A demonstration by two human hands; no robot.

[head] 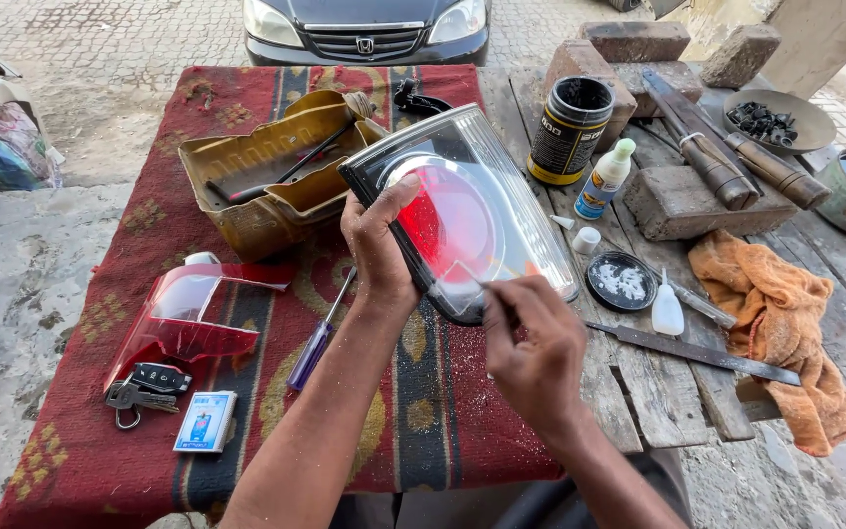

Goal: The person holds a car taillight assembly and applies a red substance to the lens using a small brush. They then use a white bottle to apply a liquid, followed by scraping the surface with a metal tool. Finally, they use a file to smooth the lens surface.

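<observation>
My left hand point(376, 245) grips the left edge of a car tail light point(487, 201) with a clear cover and a round red lens, holding it tilted above the red patterned cloth point(247, 431). My right hand point(533, 345) is closed around a thin tool whose tip rests on the lower part of the lens. White flecks lie on the cloth below the lamp.
On the cloth lie a cut-open yellow oil can point(271, 171), a broken red lens point(180, 318), car keys point(144, 384), a small card box point(206, 421) and a screwdriver point(315, 338). To the right are a black tin point(570, 127), glue bottles point(604, 178), a file point(692, 351), an orange rag point(785, 323) and bricks point(682, 201). A car point(364, 29) stands behind.
</observation>
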